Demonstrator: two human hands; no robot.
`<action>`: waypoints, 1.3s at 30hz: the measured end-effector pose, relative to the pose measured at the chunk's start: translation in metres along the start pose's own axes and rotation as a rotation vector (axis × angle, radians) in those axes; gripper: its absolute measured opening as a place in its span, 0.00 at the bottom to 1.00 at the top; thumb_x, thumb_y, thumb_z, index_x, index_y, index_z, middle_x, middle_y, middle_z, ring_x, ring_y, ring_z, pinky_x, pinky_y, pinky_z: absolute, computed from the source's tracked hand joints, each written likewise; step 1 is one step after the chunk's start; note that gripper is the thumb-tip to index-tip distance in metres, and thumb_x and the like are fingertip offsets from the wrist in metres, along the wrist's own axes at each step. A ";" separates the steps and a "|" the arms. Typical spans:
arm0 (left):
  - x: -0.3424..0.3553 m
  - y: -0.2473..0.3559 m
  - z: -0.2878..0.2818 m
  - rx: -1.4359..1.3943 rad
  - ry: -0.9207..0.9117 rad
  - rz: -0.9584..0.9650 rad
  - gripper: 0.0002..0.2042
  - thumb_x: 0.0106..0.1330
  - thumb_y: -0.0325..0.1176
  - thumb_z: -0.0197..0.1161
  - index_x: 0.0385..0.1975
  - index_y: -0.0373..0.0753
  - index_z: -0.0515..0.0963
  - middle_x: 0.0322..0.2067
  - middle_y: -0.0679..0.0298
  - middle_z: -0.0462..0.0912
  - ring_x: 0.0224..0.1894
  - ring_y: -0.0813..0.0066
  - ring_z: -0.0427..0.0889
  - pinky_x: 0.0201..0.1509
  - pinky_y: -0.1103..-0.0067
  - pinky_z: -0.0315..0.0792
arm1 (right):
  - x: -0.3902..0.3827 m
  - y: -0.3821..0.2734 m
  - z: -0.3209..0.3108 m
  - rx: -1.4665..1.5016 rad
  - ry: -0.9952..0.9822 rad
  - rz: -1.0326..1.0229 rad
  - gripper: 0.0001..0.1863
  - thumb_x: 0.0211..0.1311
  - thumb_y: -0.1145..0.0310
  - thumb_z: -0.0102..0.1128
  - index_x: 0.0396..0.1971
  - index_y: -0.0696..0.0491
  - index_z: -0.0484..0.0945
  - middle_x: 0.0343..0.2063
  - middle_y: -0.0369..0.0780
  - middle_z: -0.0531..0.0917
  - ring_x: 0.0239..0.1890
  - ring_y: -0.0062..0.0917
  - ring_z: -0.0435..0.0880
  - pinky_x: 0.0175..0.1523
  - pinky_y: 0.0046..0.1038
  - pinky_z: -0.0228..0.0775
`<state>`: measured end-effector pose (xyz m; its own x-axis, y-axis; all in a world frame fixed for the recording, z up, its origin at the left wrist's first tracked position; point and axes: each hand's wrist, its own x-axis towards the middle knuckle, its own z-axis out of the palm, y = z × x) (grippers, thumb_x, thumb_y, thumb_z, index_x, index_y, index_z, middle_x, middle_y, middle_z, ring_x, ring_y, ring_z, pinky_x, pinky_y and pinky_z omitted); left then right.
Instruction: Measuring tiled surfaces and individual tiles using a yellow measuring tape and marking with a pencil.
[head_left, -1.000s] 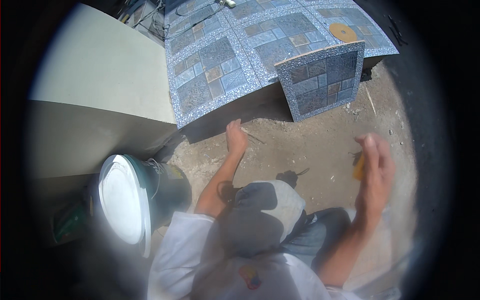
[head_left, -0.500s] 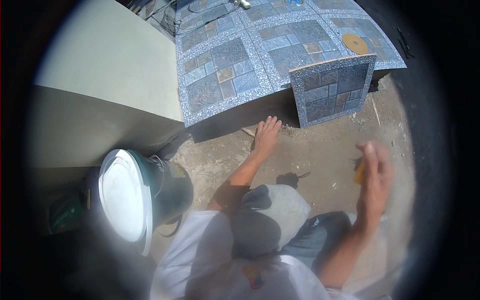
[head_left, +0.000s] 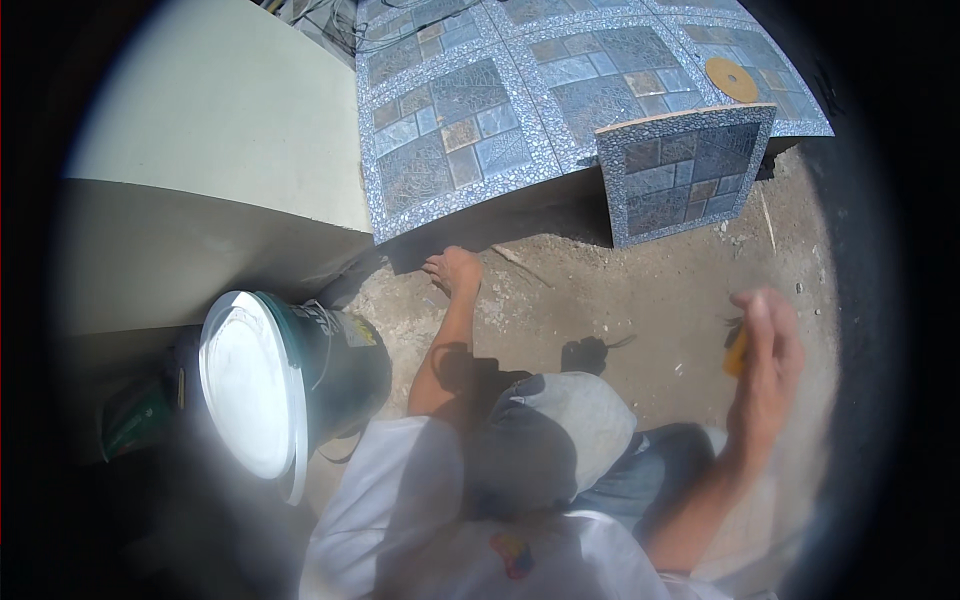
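Observation:
My left hand [head_left: 456, 270] is down at the dusty ground under the front edge of the tiled platform [head_left: 465, 205]. Its bent fingers point left, look slightly apart and show nothing held. On the right, my right hand [head_left: 768, 345] hangs above the ground, blurred, its fingers closed round a small yellow-orange object [head_left: 737, 354]; its kind is mostly hidden by the hand. A loose square tile [head_left: 690, 178] with a speckled border and stone pattern leans upright against the platform's front edge.
A dark green bucket [head_left: 345, 365] with a white lid [head_left: 250, 385] stands at my left, below a pale wall block [head_left: 225, 120]. On the platform lie a round tan disc [head_left: 732, 80] and cables [head_left: 325, 22]. A thin stick [head_left: 520, 265] and rubble litter the ground.
My left hand has moved left along the ground, away from the leaning tile, and its fingers have turned leftward and bent. The right hand still holds the yellow-orange object; the view has shifted slightly.

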<state>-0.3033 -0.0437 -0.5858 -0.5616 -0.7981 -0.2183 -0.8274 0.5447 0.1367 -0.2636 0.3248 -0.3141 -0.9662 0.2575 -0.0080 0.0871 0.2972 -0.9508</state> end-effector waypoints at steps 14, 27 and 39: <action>-0.022 -0.004 -0.002 0.090 -0.128 0.800 0.20 0.63 0.22 0.49 0.55 0.37 0.74 0.49 0.54 0.79 0.56 0.60 0.76 0.58 0.63 0.64 | 0.001 0.014 -0.030 -0.071 0.108 0.064 0.15 0.70 0.57 0.58 0.34 0.54 0.83 0.34 0.33 0.77 0.34 0.18 0.70 0.44 0.23 0.64; -0.017 -0.050 -0.001 -0.046 0.104 0.705 0.13 0.60 0.21 0.51 0.43 0.27 0.77 0.43 0.46 0.75 0.50 0.47 0.71 0.58 0.62 0.66 | -0.007 -0.001 -0.019 0.008 -0.041 0.028 0.12 0.70 0.61 0.58 0.35 0.55 0.83 0.37 0.36 0.78 0.35 0.17 0.72 0.41 0.23 0.65; -0.035 -0.012 0.021 -0.200 -0.019 0.577 0.14 0.61 0.21 0.52 0.46 0.30 0.77 0.50 0.44 0.74 0.54 0.44 0.71 0.63 0.61 0.63 | -0.007 0.005 -0.025 -0.057 -0.014 -0.001 0.11 0.69 0.63 0.59 0.36 0.55 0.84 0.37 0.37 0.78 0.38 0.20 0.75 0.43 0.26 0.67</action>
<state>-0.2737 -0.0170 -0.6004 -0.9210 -0.3830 -0.0716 -0.3765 0.8275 0.4165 -0.2504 0.3471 -0.3112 -0.9697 0.2442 -0.0115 0.0992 0.3499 -0.9315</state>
